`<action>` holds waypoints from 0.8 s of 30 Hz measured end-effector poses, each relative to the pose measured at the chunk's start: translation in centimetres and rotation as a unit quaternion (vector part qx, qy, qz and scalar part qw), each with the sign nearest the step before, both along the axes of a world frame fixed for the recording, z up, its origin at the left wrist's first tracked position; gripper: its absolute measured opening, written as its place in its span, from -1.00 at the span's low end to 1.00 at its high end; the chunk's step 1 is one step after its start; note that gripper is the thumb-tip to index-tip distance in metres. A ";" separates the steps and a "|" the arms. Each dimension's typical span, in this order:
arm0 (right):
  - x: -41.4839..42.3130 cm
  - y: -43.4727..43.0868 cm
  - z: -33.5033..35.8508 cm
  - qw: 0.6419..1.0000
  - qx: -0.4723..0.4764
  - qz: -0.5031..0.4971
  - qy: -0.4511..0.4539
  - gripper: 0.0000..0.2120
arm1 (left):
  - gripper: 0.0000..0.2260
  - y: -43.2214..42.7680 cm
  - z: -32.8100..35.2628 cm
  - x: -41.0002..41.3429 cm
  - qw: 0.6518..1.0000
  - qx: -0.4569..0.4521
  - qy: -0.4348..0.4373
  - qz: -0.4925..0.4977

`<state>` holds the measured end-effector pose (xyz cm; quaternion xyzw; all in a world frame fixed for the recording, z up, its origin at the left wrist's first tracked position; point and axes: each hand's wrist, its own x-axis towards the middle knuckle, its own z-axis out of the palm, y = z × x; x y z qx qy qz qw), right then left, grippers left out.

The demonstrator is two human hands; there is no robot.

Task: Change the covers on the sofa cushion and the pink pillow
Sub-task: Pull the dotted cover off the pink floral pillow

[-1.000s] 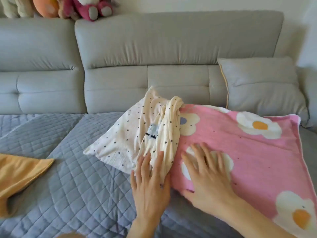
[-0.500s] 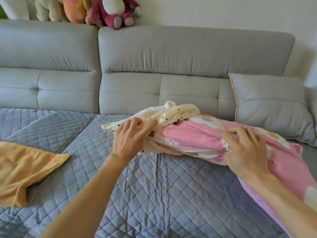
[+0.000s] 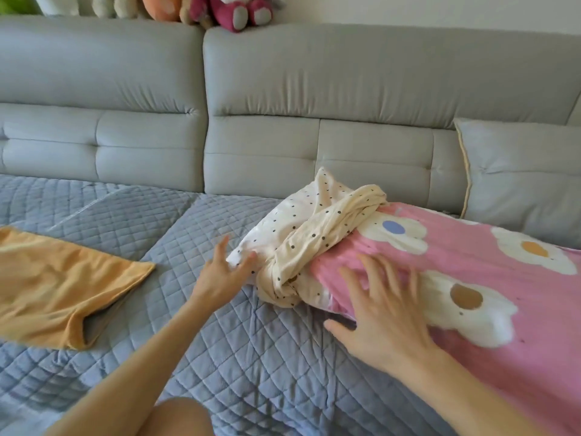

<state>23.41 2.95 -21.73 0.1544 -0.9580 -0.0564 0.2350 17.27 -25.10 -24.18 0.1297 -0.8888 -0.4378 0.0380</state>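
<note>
A pink pillow (image 3: 490, 278) with white flowers lies on the sofa seat at the right. A cream cover with dark dots (image 3: 309, 240) is bunched around its left end, with the pillow's white dotted corner sticking out. My left hand (image 3: 221, 273) is open with spread fingers, its fingertips touching that left corner. My right hand (image 3: 380, 313) is open and rests flat on the pink pillow just right of the bunched cover. An orange cushion cover (image 3: 63, 284) lies flat at the left. A grey sofa cushion (image 3: 522, 177) leans against the backrest at the right.
The seat is covered by a blue-grey quilted throw (image 3: 251, 357). The grey sofa backrest (image 3: 283, 121) runs across the view. Plush toys (image 3: 232, 9) sit on top of it. My knee (image 3: 179, 416) shows at the bottom edge.
Both hands have let go of the pillow and cover they were gripping. The pillow has dropped flat onto the seat, and the hands now lie open on it.
</note>
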 end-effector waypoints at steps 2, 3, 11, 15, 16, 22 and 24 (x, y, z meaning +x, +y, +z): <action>-1.8 -2.3 -1.2 1.000 -0.002 0.001 0.005 -0.29 | -0.38 1.3 0.1 -1.1 0.999 0.031 -0.029 -0.027; -2.7 -3.0 -1.8 1.000 -0.005 0.001 0.016 -0.38 | -0.48 1.9 0.0 -1.5 0.999 0.008 -0.016 -0.036; -5.7 4.0 2.8 0.986 -0.020 0.130 0.104 -0.46 | -0.79 -5.0 5.1 -3.6 0.970 -0.027 0.211 0.120; -3.7 6.3 4.6 0.976 -0.083 0.173 0.104 -0.69 | -0.68 -11.6 5.7 -5.0 0.952 -0.175 0.155 0.200; -2.9 6.0 3.6 0.974 -0.099 0.188 0.071 -0.70 | -0.69 -11.9 4.7 -5.2 0.957 -0.185 0.106 0.197; 1.0 3.0 -3.4 0.979 -0.062 0.183 -0.062 -0.62 | -0.64 -4.6 -0.2 -1.3 0.982 -0.167 0.003 0.089; 0.7 2.5 -2.7 0.981 -0.081 0.169 -0.047 -0.60 | -0.62 -0.6 0.4 2.5 0.977 -0.140 0.144 0.076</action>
